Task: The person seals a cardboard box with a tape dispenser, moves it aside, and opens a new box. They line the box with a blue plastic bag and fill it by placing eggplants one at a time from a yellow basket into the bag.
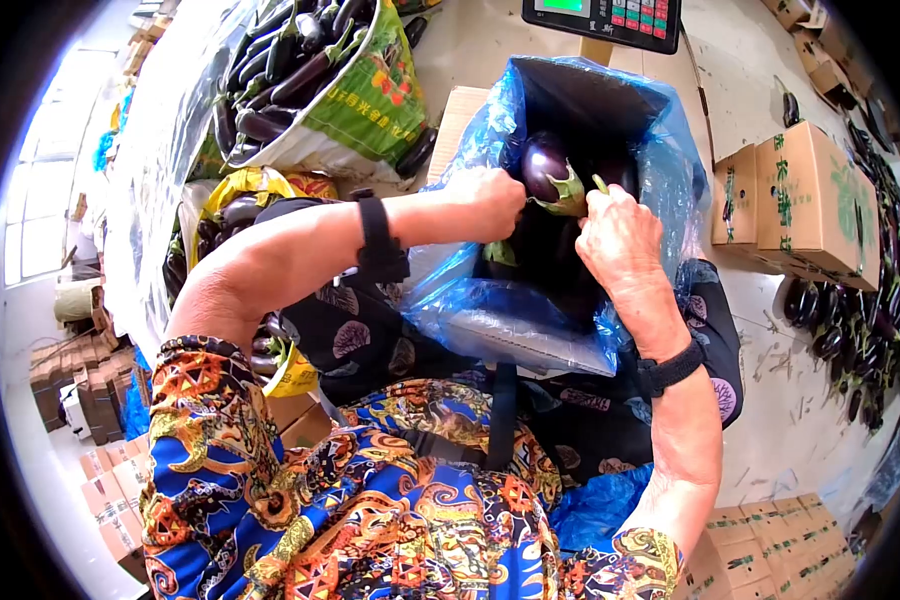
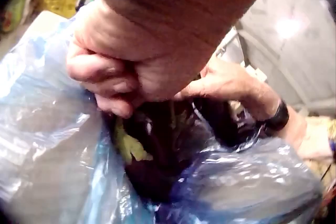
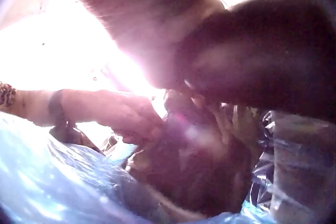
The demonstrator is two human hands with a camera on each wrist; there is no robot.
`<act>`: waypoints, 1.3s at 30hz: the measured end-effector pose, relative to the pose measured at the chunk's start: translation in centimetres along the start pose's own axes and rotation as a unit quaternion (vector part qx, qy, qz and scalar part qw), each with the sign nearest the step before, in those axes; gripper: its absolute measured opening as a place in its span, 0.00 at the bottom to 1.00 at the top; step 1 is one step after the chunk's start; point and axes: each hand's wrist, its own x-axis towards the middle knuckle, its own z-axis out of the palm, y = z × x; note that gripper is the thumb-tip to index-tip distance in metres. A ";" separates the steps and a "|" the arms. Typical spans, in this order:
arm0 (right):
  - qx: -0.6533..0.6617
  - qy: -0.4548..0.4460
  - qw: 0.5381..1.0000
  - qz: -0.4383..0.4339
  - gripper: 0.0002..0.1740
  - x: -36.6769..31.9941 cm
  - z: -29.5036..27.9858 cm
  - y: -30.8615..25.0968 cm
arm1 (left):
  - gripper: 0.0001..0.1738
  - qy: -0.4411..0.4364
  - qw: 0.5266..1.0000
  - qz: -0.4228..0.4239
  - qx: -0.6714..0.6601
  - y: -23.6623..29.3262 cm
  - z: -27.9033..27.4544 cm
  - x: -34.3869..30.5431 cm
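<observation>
In the head view my left hand (image 1: 488, 205) is over the left rim of a box (image 1: 500, 325) lined with a blue plastic bag (image 1: 670, 150). Its fingers are curled beside a glossy purple eggplant (image 1: 547, 165) with a green cap; I cannot tell what they hold. My right hand (image 1: 620, 238), above the box's right half, grips another eggplant (image 3: 262, 50) near its stem end. The stem (image 1: 599, 184) pokes up by the fingertips. Lower down in the box, a green cap (image 2: 131, 148) shows beneath my left fist, among dark eggplants.
A large sack (image 1: 370, 110) full of eggplants stands at upper left, with a yellow bag (image 1: 295, 375) nearer my lap. A scale (image 1: 610, 20) is beyond the box. Cartons (image 1: 820, 200) and a long pile of eggplants (image 1: 875, 340) are on the right.
</observation>
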 end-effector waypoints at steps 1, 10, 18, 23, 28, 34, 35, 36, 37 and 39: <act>-0.005 -0.005 1.000 -0.003 0.09 0.0 -0.1 -0.1 | 0.11 0.009 1.000 -0.001 0.025 0.9 -1.2 -0.5; -0.015 0.011 0.999 -0.039 0.08 -0.1 0.9 -0.2 | 0.08 0.033 0.999 0.030 -0.007 -0.6 -0.6 -1.6; -0.024 0.023 0.999 -0.035 0.06 -0.3 0.4 0.2 | 0.05 0.277 0.924 0.214 0.155 0.3 2.0 -3.6; -0.011 0.009 1.000 -0.022 0.06 0.1 1.0 -0.1 | 0.07 0.179 0.953 0.174 0.171 1.3 4.8 -2.6; -0.029 0.011 0.999 -0.040 0.06 -0.2 1.0 -0.4 | 0.08 0.117 0.967 0.152 0.168 0.7 4.6 -1.3; -0.023 -0.119 0.980 -0.158 0.08 -2.8 0.9 -1.6 | 0.14 0.039 0.992 0.108 -0.057 -0.4 -2.5 -5.3; 0.021 -0.117 0.983 -0.142 0.08 -3.1 0.1 -1.7 | 0.14 0.027 0.993 0.069 -0.089 -0.5 -5.2 -5.8; 0.065 -0.115 0.983 -0.127 0.08 -3.0 -0.6 -1.8 | 0.14 0.016 0.992 0.028 -0.121 -0.8 -6.9 -6.1; 0.142 -0.074 0.978 -0.133 0.09 -2.7 -1.5 -1.0 | 0.16 0.053 0.991 0.045 -0.115 -2.0 -6.8 -5.6; 0.284 -0.077 0.955 -0.027 0.10 -1.9 -4.8 0.0 | 0.23 0.138 0.980 0.114 -0.090 -3.2 -5.0 -4.6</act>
